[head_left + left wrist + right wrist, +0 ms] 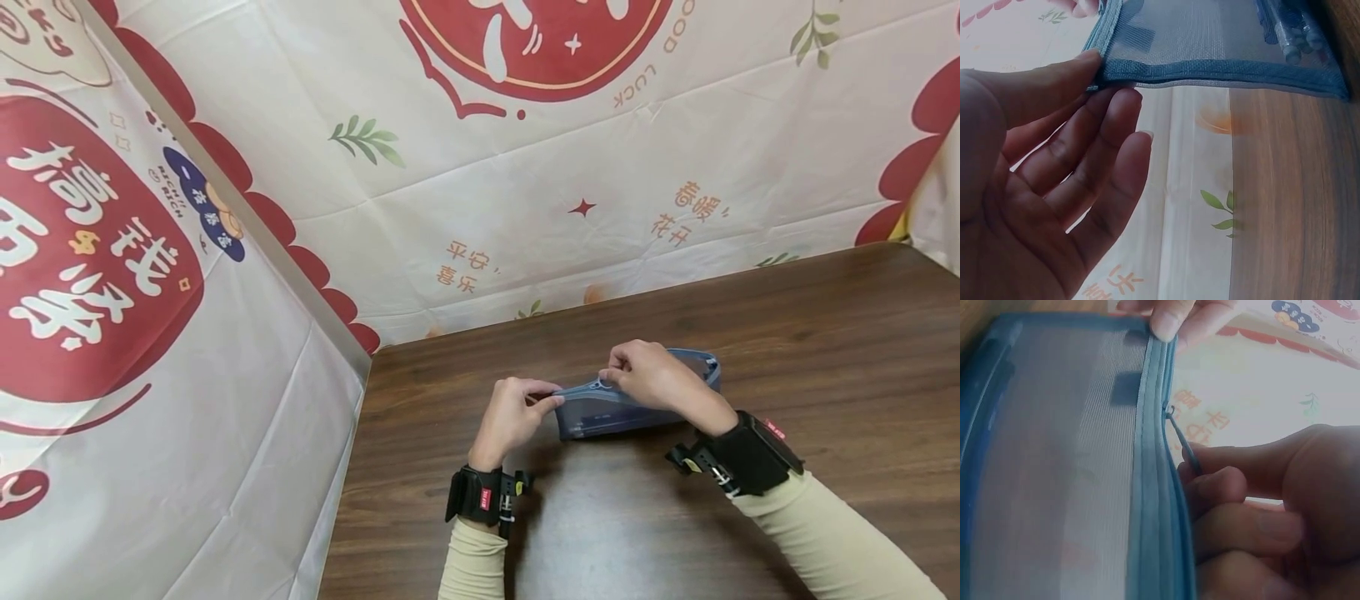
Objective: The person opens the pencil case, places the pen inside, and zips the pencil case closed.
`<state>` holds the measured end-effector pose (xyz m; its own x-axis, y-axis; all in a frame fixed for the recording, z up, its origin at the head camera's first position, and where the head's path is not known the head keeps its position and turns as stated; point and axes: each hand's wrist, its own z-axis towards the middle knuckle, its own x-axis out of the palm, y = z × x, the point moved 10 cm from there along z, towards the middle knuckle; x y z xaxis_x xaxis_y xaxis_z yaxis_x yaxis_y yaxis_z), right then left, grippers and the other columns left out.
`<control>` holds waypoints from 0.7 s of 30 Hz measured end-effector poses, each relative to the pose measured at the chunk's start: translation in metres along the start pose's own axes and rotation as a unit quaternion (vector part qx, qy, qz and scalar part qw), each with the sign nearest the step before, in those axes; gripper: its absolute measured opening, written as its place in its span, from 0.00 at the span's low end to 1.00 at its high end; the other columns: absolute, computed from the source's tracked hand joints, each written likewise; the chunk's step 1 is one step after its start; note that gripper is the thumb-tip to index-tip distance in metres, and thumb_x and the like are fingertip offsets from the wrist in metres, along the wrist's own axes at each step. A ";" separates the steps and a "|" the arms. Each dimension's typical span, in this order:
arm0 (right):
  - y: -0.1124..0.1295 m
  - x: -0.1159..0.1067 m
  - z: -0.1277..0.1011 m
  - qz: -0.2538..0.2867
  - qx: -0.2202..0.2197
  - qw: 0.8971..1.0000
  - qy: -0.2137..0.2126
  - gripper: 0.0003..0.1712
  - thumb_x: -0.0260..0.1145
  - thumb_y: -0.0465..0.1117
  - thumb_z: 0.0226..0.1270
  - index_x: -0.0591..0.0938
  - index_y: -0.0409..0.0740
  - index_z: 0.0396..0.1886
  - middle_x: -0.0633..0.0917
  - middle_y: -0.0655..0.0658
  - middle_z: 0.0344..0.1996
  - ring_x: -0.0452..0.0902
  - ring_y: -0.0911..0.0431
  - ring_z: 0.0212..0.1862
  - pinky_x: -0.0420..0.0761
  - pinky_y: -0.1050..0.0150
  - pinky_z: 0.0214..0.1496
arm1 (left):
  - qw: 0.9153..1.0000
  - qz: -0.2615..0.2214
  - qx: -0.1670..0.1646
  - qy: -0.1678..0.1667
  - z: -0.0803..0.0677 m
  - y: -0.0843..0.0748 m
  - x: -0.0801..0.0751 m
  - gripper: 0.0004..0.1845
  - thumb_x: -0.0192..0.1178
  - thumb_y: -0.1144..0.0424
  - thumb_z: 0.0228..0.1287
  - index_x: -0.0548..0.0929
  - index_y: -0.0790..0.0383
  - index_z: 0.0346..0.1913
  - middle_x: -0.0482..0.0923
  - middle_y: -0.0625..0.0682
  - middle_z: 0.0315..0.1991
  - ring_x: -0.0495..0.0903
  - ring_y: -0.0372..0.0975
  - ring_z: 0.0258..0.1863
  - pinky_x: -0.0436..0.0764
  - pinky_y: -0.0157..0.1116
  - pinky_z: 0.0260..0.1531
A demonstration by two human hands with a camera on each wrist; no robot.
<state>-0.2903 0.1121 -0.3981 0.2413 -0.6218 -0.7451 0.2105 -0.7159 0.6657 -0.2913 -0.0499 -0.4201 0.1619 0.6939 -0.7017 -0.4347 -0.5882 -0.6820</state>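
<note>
Dark brown wood-grain surface (825, 350) down below, and wrapped round it on two sides a white festive cloth backdrop (480, 192) with red medallions, green sprigs and orange Chinese characters; it meets in a corner at the left end of the surface. Both arms come in from the bottom in beige sleeves, each with a black wrist strap.

Centre of the action: a blue mesh zip pouch with woven blue edging (615, 408), standing on its long edge on the surface, just beyond both wrists. The left hand (510, 417) has it by the near end: thumb and forefinger nipping the corner of the binding, the other fingers (1110, 156) lying straight and relaxed under the bottom edge, as the left wrist view shows plainly. Through the mesh up there, what look like pens, though it's blurred, so I won't swear to it.

Over to the right hand (652, 375), sitting on the pouch's top edge, fingers curled tight. Its grip is pinched round the thin metal zip pull (1179, 434), which slants off the blue zip tape close beside the knuckles. At the far end of that tape, the left hand's fingertips (1166, 322) clamp the corner.
</note>
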 end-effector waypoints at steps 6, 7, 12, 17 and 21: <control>-0.005 -0.007 -0.003 -0.008 0.004 1.000 -0.007 0.15 0.61 0.41 0.73 0.75 0.44 0.23 0.71 0.50 0.19 0.67 0.56 0.23 0.65 0.61 0.27 | 1.000 0.008 0.004 -0.003 -0.001 -0.001 -0.001 0.08 0.65 0.59 0.66 0.90 0.55 0.43 0.88 0.46 0.37 0.81 0.29 0.29 0.77 0.26 0.30; -0.006 -0.008 -0.004 -0.009 0.004 1.000 -0.007 0.15 0.61 0.41 0.73 0.75 0.44 0.23 0.71 0.50 0.18 0.66 0.56 0.22 0.64 0.61 0.27 | 1.000 0.008 0.005 -0.002 -0.001 -0.001 -0.001 0.08 0.65 0.59 0.67 0.90 0.55 0.43 0.88 0.46 0.37 0.82 0.29 0.29 0.77 0.26 0.30; -0.010 -0.013 -0.007 -0.020 0.010 1.000 -0.011 0.16 0.61 0.42 0.73 0.73 0.45 0.23 0.70 0.50 0.18 0.65 0.56 0.22 0.63 0.61 0.28 | 1.000 0.012 0.004 -0.003 -0.002 0.000 -0.002 0.08 0.64 0.59 0.67 0.90 0.55 0.44 0.88 0.46 0.38 0.81 0.27 0.30 0.77 0.26 0.31; -0.013 -0.014 -0.010 -0.019 0.007 1.000 -0.006 0.16 0.61 0.42 0.73 0.74 0.45 0.23 0.70 0.50 0.18 0.64 0.56 0.22 0.63 0.61 0.28 | 1.000 0.012 0.011 -0.003 -0.002 -0.001 -0.001 0.08 0.64 0.59 0.67 0.90 0.55 0.44 0.88 0.46 0.37 0.81 0.27 0.30 0.77 0.26 0.31; -0.016 -0.018 -0.012 -0.019 0.007 1.000 -0.010 0.15 0.61 0.41 0.72 0.74 0.45 0.23 0.70 0.50 0.19 0.65 0.56 0.22 0.63 0.61 0.29 | 1.000 0.008 0.014 -0.004 -0.003 -0.001 -0.002 0.08 0.64 0.60 0.67 0.90 0.55 0.43 0.88 0.47 0.37 0.81 0.27 0.30 0.78 0.27 0.32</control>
<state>-0.2862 0.1382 -0.3946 0.2140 -0.6011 -0.7700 0.2056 -0.7429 0.6370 -0.2884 -0.0520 -0.4181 0.1476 0.6878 -0.7107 -0.4613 -0.5878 -0.6646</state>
